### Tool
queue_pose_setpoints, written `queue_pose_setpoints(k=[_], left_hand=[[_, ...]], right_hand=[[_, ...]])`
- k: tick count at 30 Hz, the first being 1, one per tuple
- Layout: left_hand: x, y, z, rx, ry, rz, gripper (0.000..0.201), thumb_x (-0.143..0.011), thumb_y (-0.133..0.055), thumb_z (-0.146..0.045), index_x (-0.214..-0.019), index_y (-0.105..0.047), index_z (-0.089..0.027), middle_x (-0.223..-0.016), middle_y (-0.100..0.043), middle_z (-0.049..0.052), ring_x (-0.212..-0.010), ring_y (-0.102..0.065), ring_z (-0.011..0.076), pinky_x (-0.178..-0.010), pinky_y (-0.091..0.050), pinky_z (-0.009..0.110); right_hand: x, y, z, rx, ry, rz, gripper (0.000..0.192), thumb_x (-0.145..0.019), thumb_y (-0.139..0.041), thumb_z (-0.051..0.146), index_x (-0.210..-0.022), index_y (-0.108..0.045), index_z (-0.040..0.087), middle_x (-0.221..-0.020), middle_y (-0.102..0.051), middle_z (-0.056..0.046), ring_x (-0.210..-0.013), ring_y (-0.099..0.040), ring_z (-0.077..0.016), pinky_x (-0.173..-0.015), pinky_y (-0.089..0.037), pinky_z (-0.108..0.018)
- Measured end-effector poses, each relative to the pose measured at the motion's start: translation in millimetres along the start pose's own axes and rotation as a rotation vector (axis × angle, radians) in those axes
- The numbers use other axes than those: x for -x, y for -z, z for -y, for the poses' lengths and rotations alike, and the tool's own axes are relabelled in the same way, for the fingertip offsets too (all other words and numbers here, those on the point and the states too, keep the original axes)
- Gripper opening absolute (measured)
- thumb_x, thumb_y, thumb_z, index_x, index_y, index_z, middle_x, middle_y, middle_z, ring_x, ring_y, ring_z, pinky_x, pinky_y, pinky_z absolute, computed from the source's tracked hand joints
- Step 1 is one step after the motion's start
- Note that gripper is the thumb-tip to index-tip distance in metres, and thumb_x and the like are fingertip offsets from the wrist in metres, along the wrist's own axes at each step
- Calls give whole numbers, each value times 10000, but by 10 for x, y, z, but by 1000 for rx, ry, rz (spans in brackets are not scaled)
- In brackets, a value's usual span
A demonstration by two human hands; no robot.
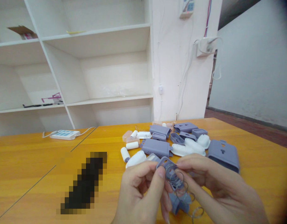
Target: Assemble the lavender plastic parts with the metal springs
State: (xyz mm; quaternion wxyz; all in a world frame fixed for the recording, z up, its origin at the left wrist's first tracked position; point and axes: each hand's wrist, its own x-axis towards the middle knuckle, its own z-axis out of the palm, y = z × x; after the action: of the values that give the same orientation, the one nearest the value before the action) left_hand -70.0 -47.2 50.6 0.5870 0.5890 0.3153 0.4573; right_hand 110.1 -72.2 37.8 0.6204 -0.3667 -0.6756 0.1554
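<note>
My left hand (144, 186) is closed around a small grey-blue plastic part (165, 162) with an open, frame-like end, thumb pressed on its near side. Opposite it, my right hand (210, 183) pinches a thin metal coil spring (173, 172) against that part. Loose loops of the spring dangle below my right fingers. Beneath the hands, another grey-blue piece (179, 202) shows partly; I cannot tell whether it is joined to the held part. Just beyond lie white bristled brush heads (136, 159) and a perforated grey-blue housing (156, 147).
More grey-blue housings, including a large one (224, 155) at the right, lie across the wooden table (29, 174). White rollers (125, 154) and translucent caps (127, 136) are beside them. A power strip (65, 134) lies at the back left, before white shelves (110, 101). A dark pixelated patch covers something left.
</note>
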Motion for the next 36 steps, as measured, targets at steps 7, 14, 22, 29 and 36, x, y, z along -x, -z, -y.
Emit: queue_pose_setpoints(k=[7, 14, 22, 29, 36], left_hand=[[7, 75, 52, -128, -155, 79, 506, -996, -601, -573, -833, -748, -117, -595, -626, 21, -445, -587, 79, -431, -473, 164], [46, 32, 78, -295, -460, -9, 246, -1005, -650, -310, -948, -851, -179, -596, -672, 10, -461, -590, 79, -501, -494, 204], [54, 46, 105, -311, -474, -51, 156, -935, -735, -263, -903, -852, -165, -554, -627, -3, -432, -572, 84, -459, -463, 213], [37, 71, -42, -518, -695, 17, 154, -915, -689, -63, -881, -788, -176, -685, -759, 40, -586, -661, 112, -590, -525, 193], [57, 50, 84, -378, -674, 35, 162, -954, -679, -128, -971, -807, -227, -698, -752, 47, -632, -686, 148, -639, -546, 240]], right_hand=[[10, 43, -38, -133, -216, 86, 39, -974, -743, 324, -989, -750, 359, -841, -806, 49, -696, -804, -161, -648, -669, -188], [99, 28, -115, -9, -122, -11, 144, -925, -792, 299, -1031, -767, 392, -879, -809, 64, -683, -801, -154, -653, -671, -180], [4, 40, -19, -81, 20, -96, 223, -879, -842, 230, -984, -820, 426, -881, -835, 76, -669, -802, -137, -639, -661, -139], [-181, 144, 46, -265, -117, 103, 166, -835, -886, 207, -866, -868, 369, -850, -849, 7, -742, -818, -188, -663, -687, -206], [-171, 276, 41, 55, 136, 160, 349, -963, -736, 158, -1143, -828, 443, -1059, -842, 27, -924, -822, -177, -840, -659, -194]])
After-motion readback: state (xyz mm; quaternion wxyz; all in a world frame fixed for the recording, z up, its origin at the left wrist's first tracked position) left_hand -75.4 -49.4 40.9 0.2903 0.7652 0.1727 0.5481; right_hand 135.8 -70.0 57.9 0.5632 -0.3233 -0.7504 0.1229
